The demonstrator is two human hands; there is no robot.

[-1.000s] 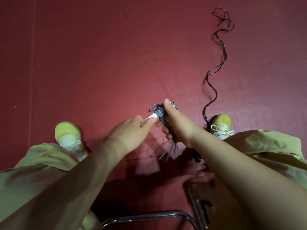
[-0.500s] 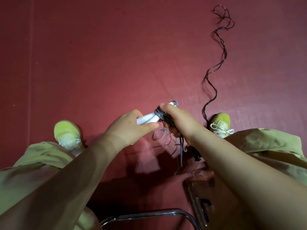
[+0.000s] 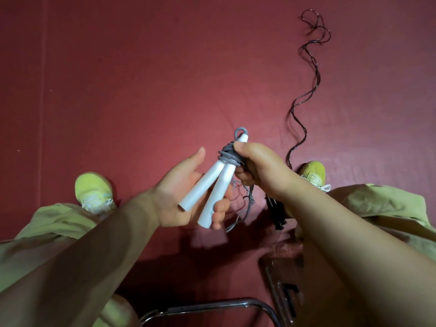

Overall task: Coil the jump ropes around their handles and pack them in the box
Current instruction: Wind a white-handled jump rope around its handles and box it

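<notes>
Two white jump-rope handles (image 3: 213,185) lie side by side with a grey rope (image 3: 227,156) wound round their upper ends. My right hand (image 3: 259,171) grips that wound part from the right. My left hand (image 3: 184,190) is palm up under the lower ends, fingers loosely curled beneath them and thumb raised. A loose tail of grey rope (image 3: 245,206) hangs below the hands. A second, dark rope (image 3: 304,90) trails in waves across the red floor, its black handles (image 3: 276,213) near my right foot. The box (image 3: 283,279) shows partly under my right forearm.
I sit over a dark red floor (image 3: 141,90), yellow-green shoes (image 3: 94,190) on either side. A chrome chair tube (image 3: 212,305) curves along the bottom edge. My right forearm hides most of the box.
The handles have swung from lying sideways to pointing down toward me. My left hand has loosened from a pinch into an open palm under them. More grey rope is wound on.
</notes>
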